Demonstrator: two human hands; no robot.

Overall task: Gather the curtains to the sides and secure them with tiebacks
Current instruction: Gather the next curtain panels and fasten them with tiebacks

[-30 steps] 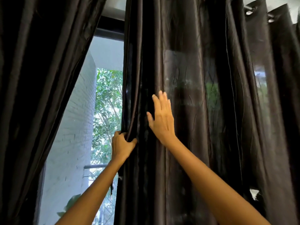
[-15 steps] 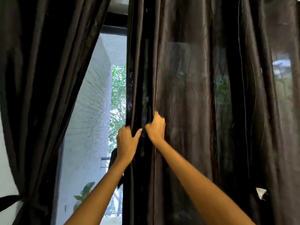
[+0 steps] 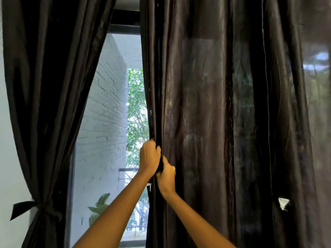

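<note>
Two dark brown curtains hang before a window. The left curtain (image 3: 46, 104) is gathered to the left and bound low down by a dark tieback (image 3: 34, 208). The right curtain (image 3: 215, 113) hangs loose across the right half. My left hand (image 3: 149, 158) grips the right curtain's inner edge. Just below and to its right, my right hand (image 3: 166, 178) grips bunched folds of the same edge. The two hands touch.
Between the curtains the window pane (image 3: 111, 140) shows a white brick wall, green trees and a railing. A pale wall (image 3: 7, 158) stands at the far left. A small white tag (image 3: 283, 203) sticks out of the right curtain low down.
My right hand, flat on the curtain a second ago, has closed on the folds and dropped next to my left hand. Both hands sit lower in view, and the left tieback has come into sight.
</note>
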